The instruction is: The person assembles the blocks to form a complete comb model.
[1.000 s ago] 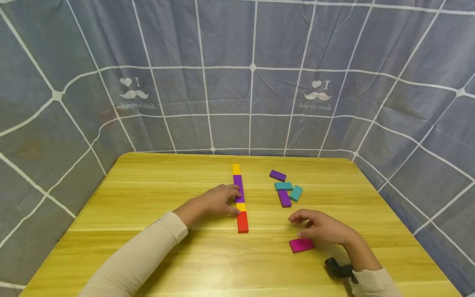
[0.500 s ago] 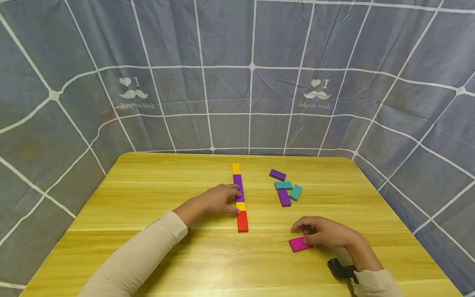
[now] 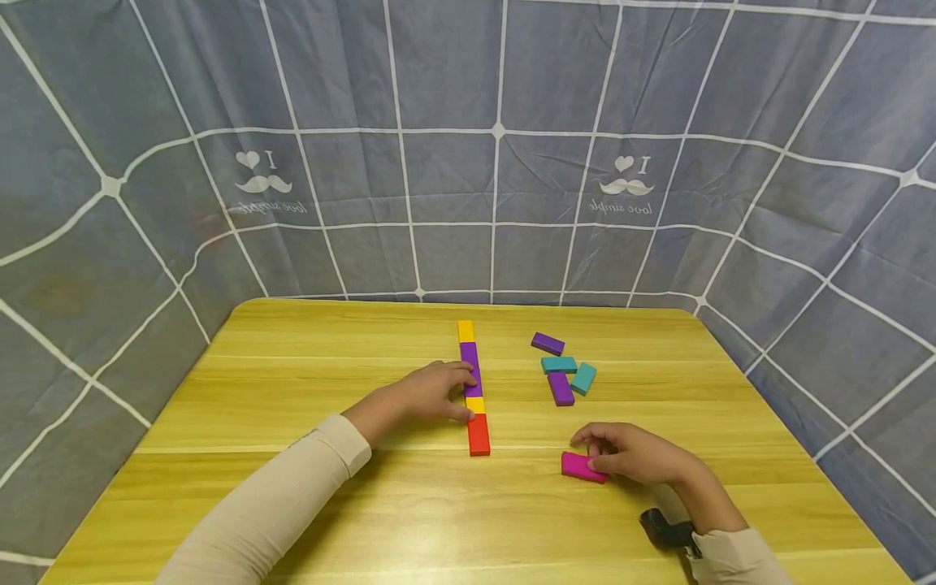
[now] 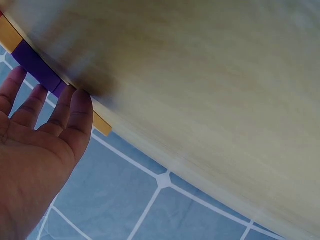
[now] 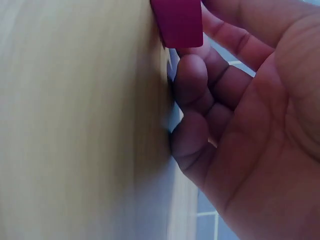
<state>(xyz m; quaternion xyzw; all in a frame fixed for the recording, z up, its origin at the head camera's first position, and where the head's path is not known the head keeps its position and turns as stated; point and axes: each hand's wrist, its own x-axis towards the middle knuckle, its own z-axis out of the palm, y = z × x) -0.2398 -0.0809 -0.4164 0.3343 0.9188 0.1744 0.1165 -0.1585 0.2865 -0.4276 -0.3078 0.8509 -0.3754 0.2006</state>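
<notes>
A straight row of flat blocks runs away from me down the middle of the table: a red block (image 3: 478, 437) nearest, then a yellow one (image 3: 475, 405), a purple stretch (image 3: 470, 354) and another yellow one (image 3: 465, 331) at the far end. My left hand (image 3: 427, 392) rests along the row's left side, fingertips touching the purple part (image 4: 37, 67) and thumb by the yellow-red joint. On the right, my right hand (image 3: 643, 453) pinches a magenta block (image 3: 578, 465) at its right end. The right wrist view shows this magenta block (image 3: 585, 469) tilted against the table surface.
Right of the row lie two loose purple blocks (image 3: 561, 389) and two teal blocks (image 3: 559, 366), close together on the wooden table (image 3: 329, 341). A black device (image 3: 665, 530) sits at my right wrist. A grey curtain (image 3: 446, 179) with white lines stands behind the table.
My right hand has come down onto the magenta block, taken hold of it and shifted it slightly left and away from me. The left hand and the row stay still.
</notes>
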